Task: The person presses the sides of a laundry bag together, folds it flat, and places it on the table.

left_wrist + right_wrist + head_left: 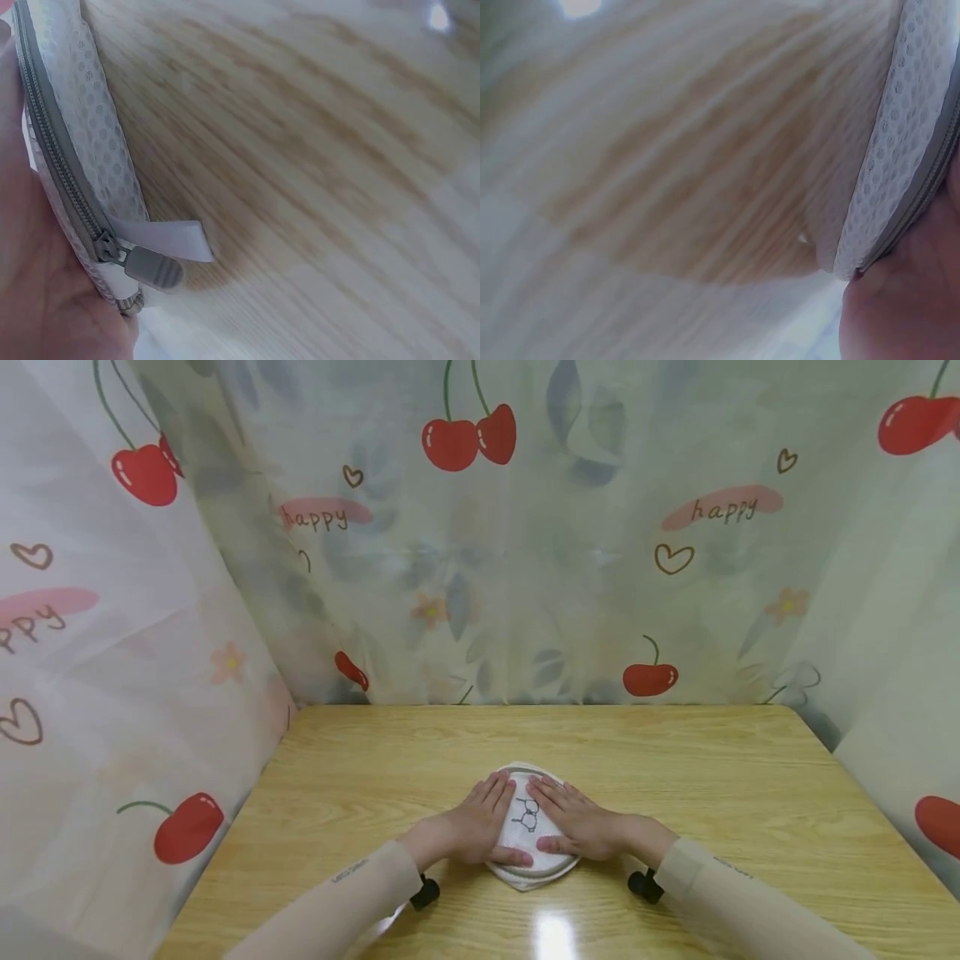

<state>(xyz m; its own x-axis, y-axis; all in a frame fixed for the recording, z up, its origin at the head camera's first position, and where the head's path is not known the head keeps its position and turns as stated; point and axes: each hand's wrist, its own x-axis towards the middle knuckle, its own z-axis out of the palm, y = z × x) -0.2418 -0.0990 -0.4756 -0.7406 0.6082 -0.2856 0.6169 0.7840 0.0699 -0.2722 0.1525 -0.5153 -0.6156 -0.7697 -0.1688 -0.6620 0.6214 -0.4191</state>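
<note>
A white mesh laundry bag (519, 839) with a line drawing on its top lies on the table in the head view, its outline rounded. My left hand (478, 821) rests on its left side, fingers straight and thumb spread. From the other side my right hand (588, 825) lies on it in the same way, with a gap between the two hands. The left wrist view shows a grey zipper (54, 142) along the edge, with its zipper pull (155, 268) and a white fabric tab (172, 240). Honeycomb mesh (892, 150) borders the zipper in the right wrist view.
The wood-grain table (360, 752) extends around the bag on all sides. Behind it hangs a curtain (525, 568) printed with cherries, and another curtain (135, 652) hangs at the left. Small black wrist devices (425, 893) sit under both sleeves.
</note>
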